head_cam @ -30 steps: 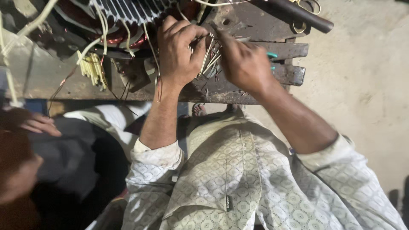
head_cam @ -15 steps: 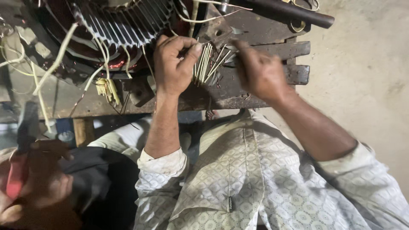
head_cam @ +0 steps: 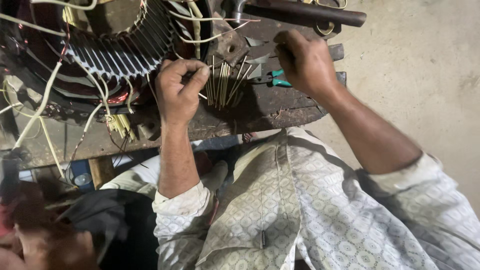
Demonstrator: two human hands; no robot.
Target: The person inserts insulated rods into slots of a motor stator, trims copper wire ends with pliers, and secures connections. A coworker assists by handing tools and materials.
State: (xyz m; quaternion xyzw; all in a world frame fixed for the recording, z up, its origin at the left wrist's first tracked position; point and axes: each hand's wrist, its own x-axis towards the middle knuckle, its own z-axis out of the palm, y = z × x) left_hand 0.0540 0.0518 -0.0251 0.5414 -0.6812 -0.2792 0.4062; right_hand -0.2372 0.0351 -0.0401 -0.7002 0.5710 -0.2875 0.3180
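The motor stator [head_cam: 115, 50] runs off the top edge; the right hand [head_cam: 305, 62] hides what its fingers [head_cam: 287, 47] pinch.

We note our left hand [head_cam: 179, 92] raised with the forearm near vertical, fingers curled and thumb pressed toward the forefinger in a pinch. Our right hand [head_cam: 305, 62] lies further out, knuckles up, fingers folded under, forearm running diagonally back to a rolled sleeve.

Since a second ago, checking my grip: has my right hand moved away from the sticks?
Yes. The right hand has drawn right, off the thin sticks, toward the bench's right end.
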